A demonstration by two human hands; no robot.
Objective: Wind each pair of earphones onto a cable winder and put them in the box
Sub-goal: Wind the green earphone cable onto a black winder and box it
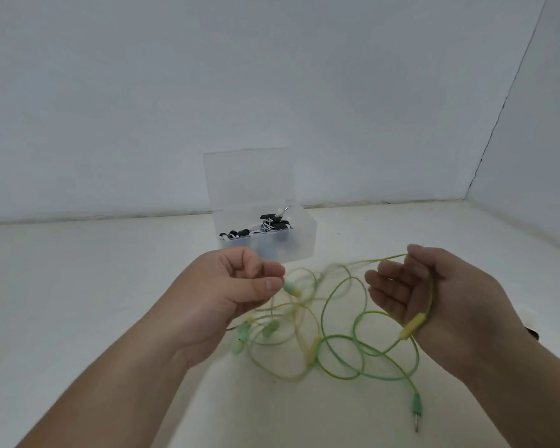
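A green-yellow earphone cable (343, 321) lies in loose tangled loops on the white surface between my hands. My left hand (236, 292) pinches the cable just by a green earbud (291, 288) between thumb and forefinger. My right hand (434, 295) is palm up with curled fingers; the cable runs over it and the yellow remote (413, 324) hangs at its wrist. Other green earbuds (241, 334) lie below my left hand. The jack plug (416, 412) rests at the lower right. Behind stands the clear plastic box (301, 244), lid up, holding black-and-white wound earphones (272, 225).
White walls close off the back and the right side, meeting in a corner at the far right. A small dark object (532, 333) peeks out behind my right wrist. Some of the cable near my left hand is motion-blurred.
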